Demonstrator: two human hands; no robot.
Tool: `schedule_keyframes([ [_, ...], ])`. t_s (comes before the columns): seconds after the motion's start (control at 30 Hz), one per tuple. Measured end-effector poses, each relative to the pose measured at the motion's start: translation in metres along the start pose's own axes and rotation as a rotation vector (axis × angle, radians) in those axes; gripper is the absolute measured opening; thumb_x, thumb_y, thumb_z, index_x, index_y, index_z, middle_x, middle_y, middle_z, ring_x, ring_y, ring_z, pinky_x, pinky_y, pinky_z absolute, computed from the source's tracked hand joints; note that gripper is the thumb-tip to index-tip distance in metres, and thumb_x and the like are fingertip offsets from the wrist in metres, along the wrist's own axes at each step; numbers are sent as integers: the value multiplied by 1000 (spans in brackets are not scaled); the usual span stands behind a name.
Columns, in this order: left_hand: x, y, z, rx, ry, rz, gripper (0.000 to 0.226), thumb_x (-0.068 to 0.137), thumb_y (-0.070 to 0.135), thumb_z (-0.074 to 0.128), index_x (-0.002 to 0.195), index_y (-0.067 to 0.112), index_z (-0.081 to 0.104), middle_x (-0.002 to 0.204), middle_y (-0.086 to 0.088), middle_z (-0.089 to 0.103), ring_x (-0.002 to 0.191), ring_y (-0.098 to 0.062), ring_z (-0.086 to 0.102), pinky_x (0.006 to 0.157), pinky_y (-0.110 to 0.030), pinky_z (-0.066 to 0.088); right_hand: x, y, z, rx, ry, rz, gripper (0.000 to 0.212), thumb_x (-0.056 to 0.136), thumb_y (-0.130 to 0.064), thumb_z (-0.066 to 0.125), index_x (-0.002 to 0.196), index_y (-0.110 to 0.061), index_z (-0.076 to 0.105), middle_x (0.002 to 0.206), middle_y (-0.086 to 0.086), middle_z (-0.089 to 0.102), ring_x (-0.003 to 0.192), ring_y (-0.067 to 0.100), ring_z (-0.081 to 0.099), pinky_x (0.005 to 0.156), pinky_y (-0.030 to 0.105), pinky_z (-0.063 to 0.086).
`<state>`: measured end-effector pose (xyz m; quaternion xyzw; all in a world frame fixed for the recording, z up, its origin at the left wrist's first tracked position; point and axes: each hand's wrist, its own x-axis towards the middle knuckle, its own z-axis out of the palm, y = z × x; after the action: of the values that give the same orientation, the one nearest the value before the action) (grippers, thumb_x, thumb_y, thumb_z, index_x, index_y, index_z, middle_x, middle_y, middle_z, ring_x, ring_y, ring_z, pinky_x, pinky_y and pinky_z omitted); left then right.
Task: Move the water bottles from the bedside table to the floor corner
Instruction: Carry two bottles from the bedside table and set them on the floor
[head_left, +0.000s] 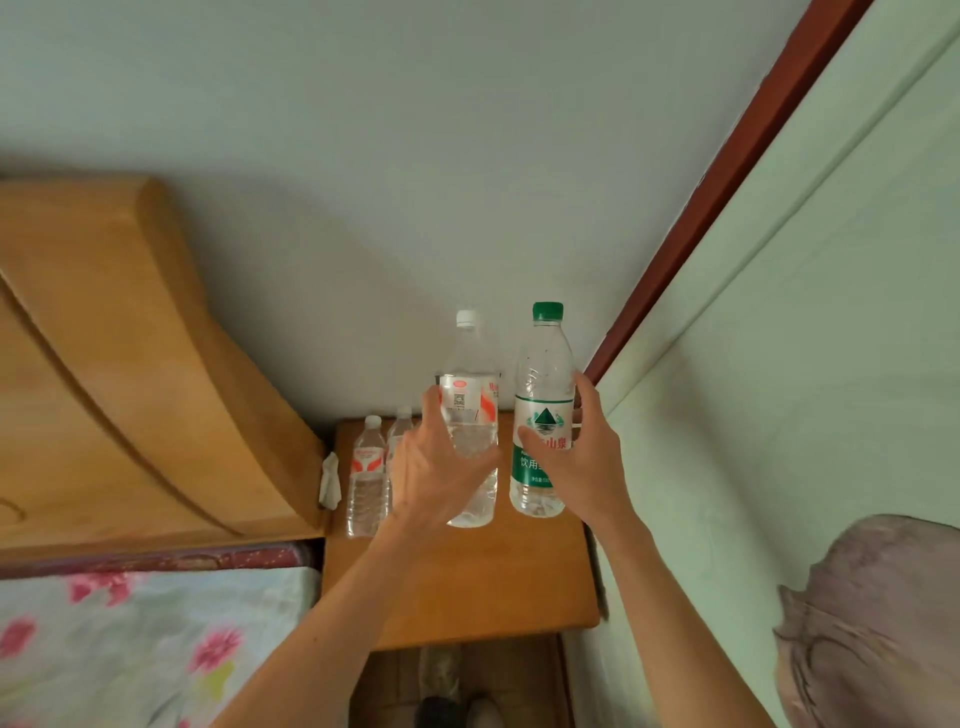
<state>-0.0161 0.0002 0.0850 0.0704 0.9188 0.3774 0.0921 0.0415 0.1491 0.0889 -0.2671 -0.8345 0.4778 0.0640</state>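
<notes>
The left hand (436, 470) is gripping a white-capped bottle (469, 387) by its lower half, with fingers and thumb curling round the clear plastic below the red-and-white label. The right hand (582, 457) is gripping a green-capped bottle (543, 371), the thumb lying across its green label and the fingers wrapping the far side. Both bottles are standing upright side by side, a narrow gap between them, not touching. Their bases are showing over the back half of the bedside table (467, 587). Whether they are resting on it or hanging just above it cannot be told.

Just left of the left hand, two smaller bottles are standing near the table's rear left corner. One small bottle (368, 478) is in plain view, and the second bottle (401, 428) is partly hiding behind the fingers. A crumpled white tissue (329, 480) is sitting between the table's left edge and the wooden headboard (130, 364).

The table's right edge is running close along a pale green wall (779, 415), with a red-brown door frame (727, 182) rising just behind the green-capped bottle. The front edge is standing free, with brown floor (498, 680) showing below it. A floral bedsheet (156, 639) is lying at lower left, and a grey-mauve cloth (878, 623) is bulging at lower right.
</notes>
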Motion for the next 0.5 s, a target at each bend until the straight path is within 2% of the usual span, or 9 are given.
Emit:
schedule_keyframes([
  [0.07,-10,1,-15,7,57,-2,80,70,53,77,132,21,37,111,1,68,83,-16,67,65,-32,57,-6,-12,-4,26,-9,-44,80,81,-33,77,146,-30,30,138,-5,54,113,12,59,89,30,53],
  [0.2,-31,4,-42,-39,154,-8,75,72,47,78,130,22,38,112,2,68,80,-10,62,61,-20,47,-20,-38,-8,62,-45,-145,82,81,-33,77,147,-30,29,129,-12,53,96,3,57,80,22,52],
  [0.3,-47,3,-58,-125,232,0,74,71,48,80,127,23,40,109,5,69,80,-8,65,61,-21,53,-29,-56,-5,68,-89,-239,83,80,-32,78,147,-29,28,120,-17,50,93,1,58,76,17,51],
  [0.43,-68,-4,-80,-176,343,-23,70,70,44,81,123,23,41,104,8,70,81,-9,68,69,-31,58,-43,-78,4,91,-169,-319,83,81,-28,78,148,-28,28,128,-10,54,95,0,57,75,13,49],
  [0.5,-80,-8,-94,-195,390,-27,69,70,41,82,124,23,42,102,11,68,80,-7,68,69,-26,56,-52,-89,10,92,-207,-360,82,81,-29,77,148,-27,28,131,-5,55,90,-3,57,70,8,47],
])
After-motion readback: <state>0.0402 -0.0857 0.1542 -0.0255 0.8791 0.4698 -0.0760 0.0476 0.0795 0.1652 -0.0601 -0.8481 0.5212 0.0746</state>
